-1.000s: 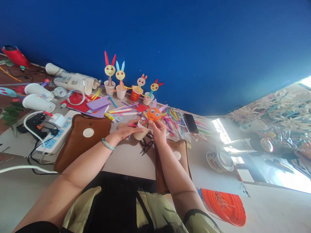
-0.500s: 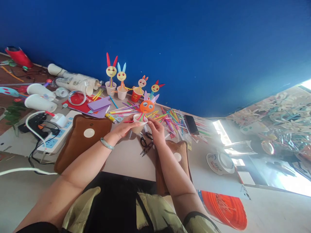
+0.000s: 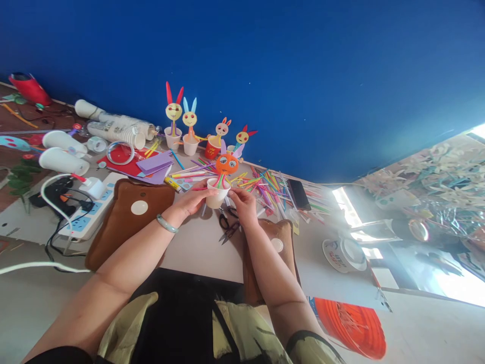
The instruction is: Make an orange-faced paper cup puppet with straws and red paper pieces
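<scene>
Two hands [image 3: 217, 202] at one white cup [image 3: 216, 194]

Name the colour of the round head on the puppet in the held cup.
The round head is orange; it shows best in the head view.

White paper cup [image 3: 215, 197] upright, orange rabbit-eared head [image 3: 226, 164] above its rim.

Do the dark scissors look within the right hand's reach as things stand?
Probably yes: the scissors lie on the table close by the right hand, their blades uncovered. That hand is at the side of the white cup, but the left hand grips it too.
</scene>
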`<state>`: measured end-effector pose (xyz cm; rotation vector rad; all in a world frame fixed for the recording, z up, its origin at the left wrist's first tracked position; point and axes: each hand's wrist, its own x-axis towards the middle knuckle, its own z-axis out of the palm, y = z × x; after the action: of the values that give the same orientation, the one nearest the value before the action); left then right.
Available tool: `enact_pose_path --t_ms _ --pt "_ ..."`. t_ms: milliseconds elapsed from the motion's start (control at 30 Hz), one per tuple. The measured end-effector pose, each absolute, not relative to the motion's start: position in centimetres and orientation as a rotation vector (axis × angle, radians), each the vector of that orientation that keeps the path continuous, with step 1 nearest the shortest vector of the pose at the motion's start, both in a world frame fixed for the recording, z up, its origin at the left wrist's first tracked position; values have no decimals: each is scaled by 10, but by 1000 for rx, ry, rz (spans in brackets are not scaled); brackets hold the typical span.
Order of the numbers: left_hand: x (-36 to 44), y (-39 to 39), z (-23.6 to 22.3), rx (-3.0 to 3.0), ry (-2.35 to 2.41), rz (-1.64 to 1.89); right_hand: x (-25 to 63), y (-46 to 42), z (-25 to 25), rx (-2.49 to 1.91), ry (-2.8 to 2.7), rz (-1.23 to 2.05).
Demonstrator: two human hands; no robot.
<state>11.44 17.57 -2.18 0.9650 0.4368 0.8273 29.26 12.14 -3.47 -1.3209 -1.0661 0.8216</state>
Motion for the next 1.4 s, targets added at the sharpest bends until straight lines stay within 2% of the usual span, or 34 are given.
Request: enact_pose_path --t_ms 1400 --pt "114 179 -20 804 480 854 293 123 -37 -1395 -982 813"
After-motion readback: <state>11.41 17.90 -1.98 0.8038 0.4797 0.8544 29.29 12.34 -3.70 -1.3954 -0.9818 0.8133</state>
